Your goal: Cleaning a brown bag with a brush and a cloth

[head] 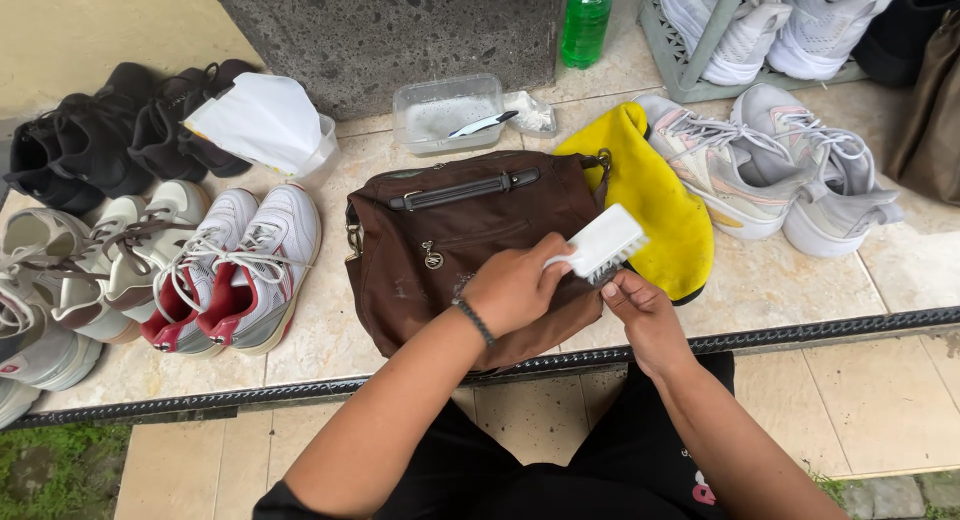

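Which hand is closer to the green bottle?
The right hand, though neither is close. It sits below the bottle near the yellow cloth, touching the white brush. The left hand grips the brush over the brown bag, slightly farther away.

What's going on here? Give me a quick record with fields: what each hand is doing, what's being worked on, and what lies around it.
Left hand: holds a white brush by its back
Right hand: fingertips at the brush's bristles
Item under the hands: brown bag, lying flat on the tiled step
Beside the bag: yellow cloth
Behind the bag: clear tub, green bottle
Left side: white and red sneakers, black shoes
Right side: grey sneakers
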